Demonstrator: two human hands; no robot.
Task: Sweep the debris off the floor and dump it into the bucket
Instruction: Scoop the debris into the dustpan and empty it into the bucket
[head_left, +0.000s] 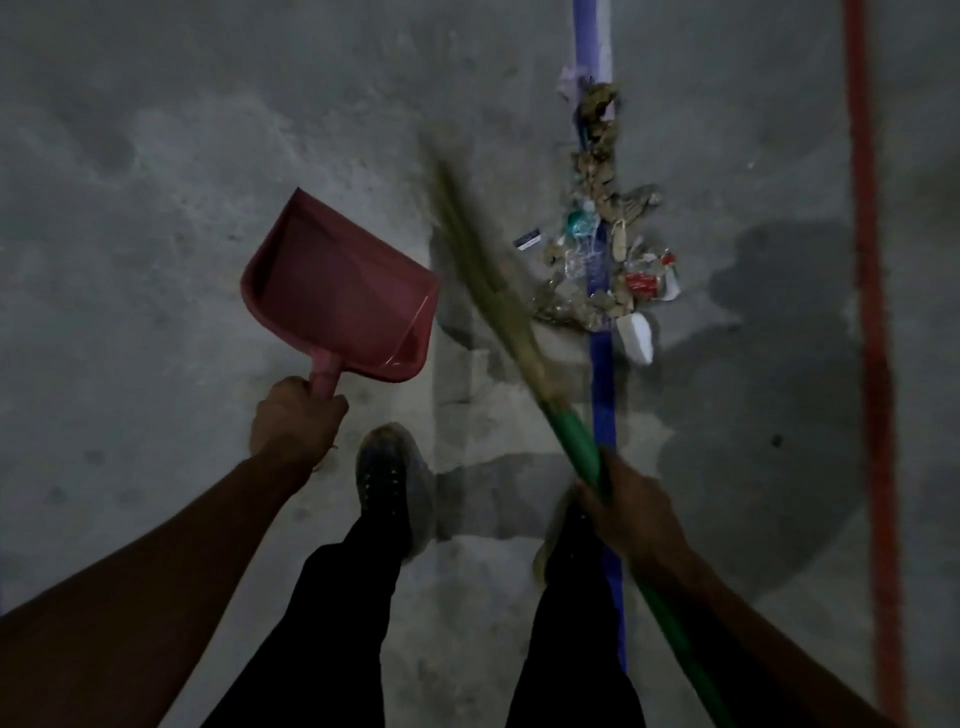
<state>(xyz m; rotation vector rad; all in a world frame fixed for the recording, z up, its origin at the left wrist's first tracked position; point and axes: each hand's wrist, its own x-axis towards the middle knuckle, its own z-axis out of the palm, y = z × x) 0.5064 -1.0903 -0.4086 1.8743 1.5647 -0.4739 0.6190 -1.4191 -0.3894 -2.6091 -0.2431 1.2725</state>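
A: Where the blue painted line (604, 395) runs up the grey concrete floor (156, 156), what lies on it?

B: A strung-out heap of debris (597, 234), brown clumps, scraps of clear plastic, a red wrapper and a white piece, sits at about one o'clock from the person's feet, straddling that line.

A: And the broom?

B: The grass broom with a green handle (519, 332) slants toward eleven o'clock, its blurred bristles just left of the heap. The right hand (631, 512) has its fingers wrapped tight round the green handle.

A: The other hand?

B: The left hand (293, 423) curls closed round the stub handle of a red plastic dustpan (332, 291), held up at ten o'clock, well apart from the debris.

A: Further out?

B: A dusty dark shoe (389, 478) at centre, and a red painted line (870, 312) at three o'clock.
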